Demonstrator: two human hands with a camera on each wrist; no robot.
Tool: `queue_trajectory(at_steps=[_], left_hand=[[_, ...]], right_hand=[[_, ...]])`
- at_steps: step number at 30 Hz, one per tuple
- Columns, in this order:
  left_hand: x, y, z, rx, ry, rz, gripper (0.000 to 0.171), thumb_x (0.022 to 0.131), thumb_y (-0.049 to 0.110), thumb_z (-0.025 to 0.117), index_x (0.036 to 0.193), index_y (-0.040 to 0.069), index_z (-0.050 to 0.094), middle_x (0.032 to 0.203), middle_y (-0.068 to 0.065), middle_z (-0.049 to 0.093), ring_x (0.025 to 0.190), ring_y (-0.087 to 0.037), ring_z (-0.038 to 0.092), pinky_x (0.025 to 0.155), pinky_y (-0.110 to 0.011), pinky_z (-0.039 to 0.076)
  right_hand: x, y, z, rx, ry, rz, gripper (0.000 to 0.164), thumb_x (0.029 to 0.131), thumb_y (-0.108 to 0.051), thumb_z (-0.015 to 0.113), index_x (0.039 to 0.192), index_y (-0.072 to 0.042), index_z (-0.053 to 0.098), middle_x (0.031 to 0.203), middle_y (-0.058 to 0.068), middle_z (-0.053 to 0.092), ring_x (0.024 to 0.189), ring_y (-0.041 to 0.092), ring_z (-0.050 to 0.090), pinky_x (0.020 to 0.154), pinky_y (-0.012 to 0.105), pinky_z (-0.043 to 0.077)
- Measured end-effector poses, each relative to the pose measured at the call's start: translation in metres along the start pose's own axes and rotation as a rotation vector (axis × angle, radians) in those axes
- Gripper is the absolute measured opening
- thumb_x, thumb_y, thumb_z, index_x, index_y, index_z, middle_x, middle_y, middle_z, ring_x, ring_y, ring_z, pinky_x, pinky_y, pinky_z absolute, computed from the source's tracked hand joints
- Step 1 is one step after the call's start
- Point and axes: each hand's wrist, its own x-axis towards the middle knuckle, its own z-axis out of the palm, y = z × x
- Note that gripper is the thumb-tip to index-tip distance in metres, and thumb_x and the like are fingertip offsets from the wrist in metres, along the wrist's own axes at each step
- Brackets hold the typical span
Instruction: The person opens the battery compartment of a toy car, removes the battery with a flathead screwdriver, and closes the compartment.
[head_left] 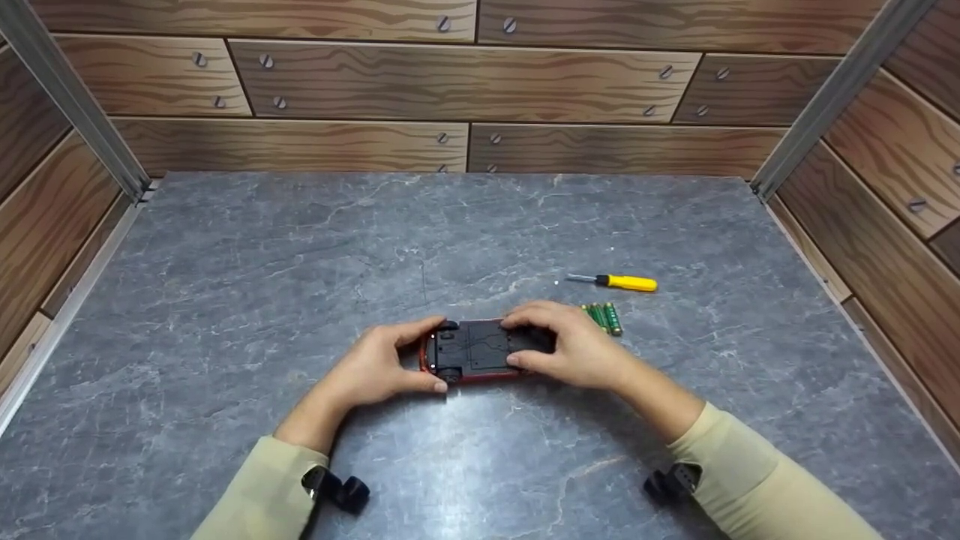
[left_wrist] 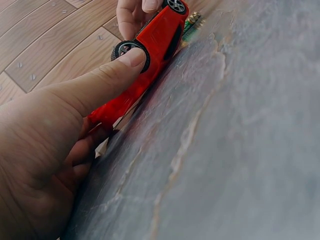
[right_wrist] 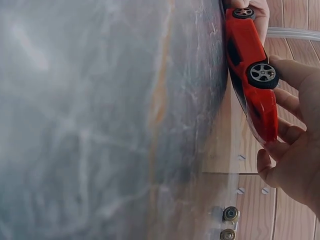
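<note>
A red toy car [head_left: 487,346] lies upside down on the table, its black underside facing up. My left hand [head_left: 373,365] grips one end of it, with the thumb on a wheel [left_wrist: 131,54] in the left wrist view. At the other end, my right hand [head_left: 574,346] holds the car with thumb and fingertips on the underside. The right wrist view shows the car's red side [right_wrist: 250,45] and a spoked wheel [right_wrist: 263,73] near the right thumb. Part of the right end is hidden under the right hand.
Several green batteries [head_left: 613,319] lie side by side just beyond the right hand, partly covered by it. A screwdriver [head_left: 631,283] with a yellow handle rests farther back, a tiny white speck [head_left: 556,283] near its tip. Wood-patterned walls [head_left: 465,82] enclose the grey marbled table [head_left: 300,240].
</note>
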Motion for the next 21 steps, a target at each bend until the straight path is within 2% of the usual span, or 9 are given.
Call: queue_trajectory(at_steps=[8, 21], left_hand=[[-0.0008, 0.0003, -0.0009, -0.006, 0.010, 0.023, 0.093, 0.075, 0.037, 0.098, 0.155, 0.015, 0.057, 0.148, -0.006, 0.063, 0.140, -0.025, 0.055, 0.122, -0.047, 0.038], [-0.0012, 0.0002, 0.0000, -0.003, 0.009, -0.001, 0.096, 0.073, 0.039, 0.099, 0.156, 0.016, 0.055, 0.151, -0.006, 0.061, 0.141, -0.027, 0.054, 0.123, -0.048, 0.036]], right_hand=[[0.0009, -0.0014, 0.0024, 0.025, 0.019, -0.007, 0.041, 0.089, -0.031, 0.087, 0.124, -0.014, 0.075, 0.129, 0.002, 0.073, 0.123, 0.024, 0.066, 0.110, 0.048, 0.050], [0.0029, -0.0037, 0.0060, 0.038, 0.008, 0.046, 0.039, 0.088, -0.030, 0.087, 0.122, -0.016, 0.075, 0.129, 0.002, 0.072, 0.123, 0.025, 0.065, 0.111, 0.049, 0.049]])
